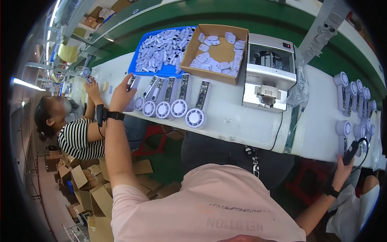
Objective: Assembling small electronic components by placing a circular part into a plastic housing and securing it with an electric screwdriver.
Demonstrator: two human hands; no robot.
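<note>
My left hand is closed around the handle of a white handheld fan at the left end of a row on the table. Several more open-backed handheld fans lie beside it, round heads toward me, circuit boards showing in their handles. Far to the right, my right hand reaches the table edge, next to a standing group of similar fans. A black device with a looped cable overlaps its fingers, so I cannot tell whether it grips anything.
Behind the row sit a blue tray heaped with small white parts and a cardboard box of white covers. A silver-white machine stands right of them. A co-worker sits at left, near cardboard boxes; another person's clothing shows at right.
</note>
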